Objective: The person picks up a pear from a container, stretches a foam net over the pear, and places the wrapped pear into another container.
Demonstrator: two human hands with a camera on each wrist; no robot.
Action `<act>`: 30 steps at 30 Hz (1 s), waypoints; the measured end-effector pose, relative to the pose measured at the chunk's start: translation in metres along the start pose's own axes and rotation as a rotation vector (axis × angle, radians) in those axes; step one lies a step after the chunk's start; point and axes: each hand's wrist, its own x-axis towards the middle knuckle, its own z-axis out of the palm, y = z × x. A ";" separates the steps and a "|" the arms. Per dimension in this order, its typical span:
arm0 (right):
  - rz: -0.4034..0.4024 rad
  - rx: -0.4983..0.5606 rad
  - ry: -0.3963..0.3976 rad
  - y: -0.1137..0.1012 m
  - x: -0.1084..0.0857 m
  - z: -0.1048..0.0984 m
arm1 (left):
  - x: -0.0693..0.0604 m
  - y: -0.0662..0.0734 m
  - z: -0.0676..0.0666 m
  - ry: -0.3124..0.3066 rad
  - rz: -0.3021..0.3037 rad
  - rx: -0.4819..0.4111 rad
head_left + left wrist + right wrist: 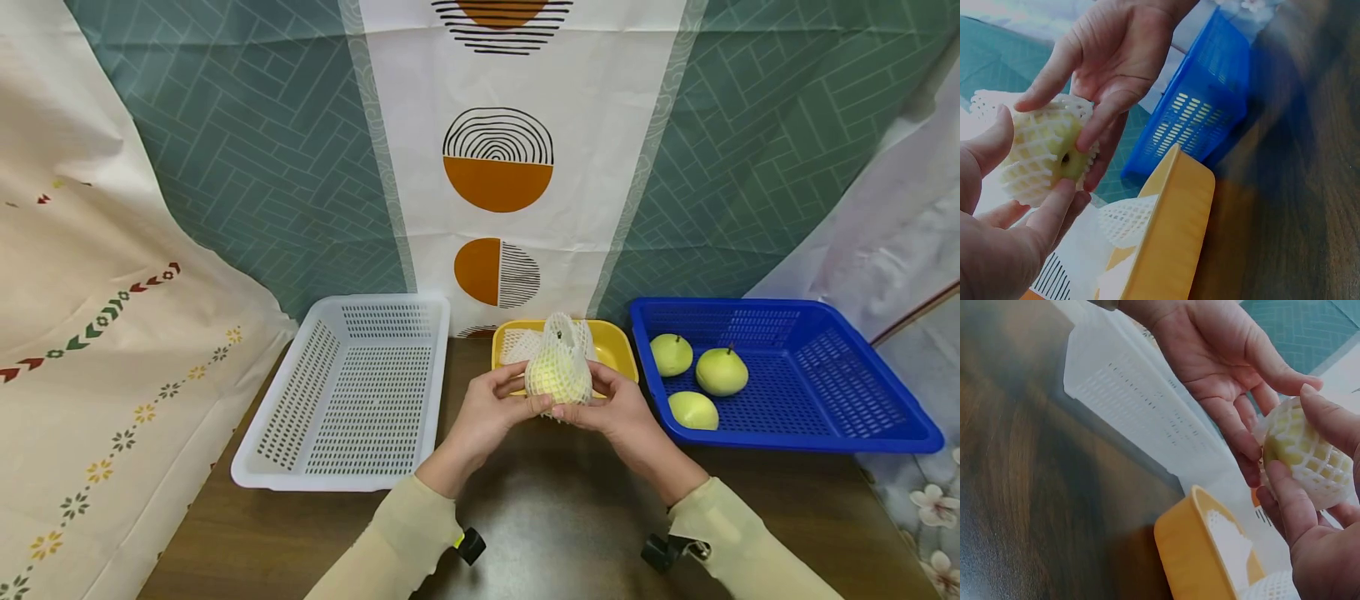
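Note:
A yellow-green pear (558,379) sits inside a white foam net sleeve (576,354), raised in front of the yellow basket. Both hands hold it, one from each side. My left hand (493,410) grips the left side with thumb and fingers; my right hand (617,410) grips the right side. In the left wrist view the pear's bare underside (1071,156) shows through the sleeve's opening, with fingertips of both hands around it. The sleeve's other end stands loose above the stem in the head view.
The yellow basket (618,354) behind the hands contains more white foam nets (517,343). To the left stands a white perforated basket (360,408) with nothing in it. On the right, a blue basket (795,400) contains three bare pears (722,372). All rest on a dark wooden table (540,517).

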 end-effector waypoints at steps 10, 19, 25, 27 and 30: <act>-0.021 0.033 -0.039 -0.001 0.001 0.001 | 0.002 0.003 -0.002 0.045 -0.019 -0.007; -0.057 -0.004 -0.048 -0.002 0.001 0.004 | 0.003 0.008 -0.003 0.082 -0.005 -0.098; -0.051 -0.002 0.024 -0.002 0.003 0.004 | -0.004 0.017 -0.002 0.059 0.013 -0.068; -0.056 0.008 0.027 -0.002 0.003 0.004 | -0.008 0.022 -0.002 0.052 0.010 -0.068; -0.068 0.026 0.045 -0.002 0.002 0.005 | -0.011 0.026 0.000 0.055 0.002 -0.074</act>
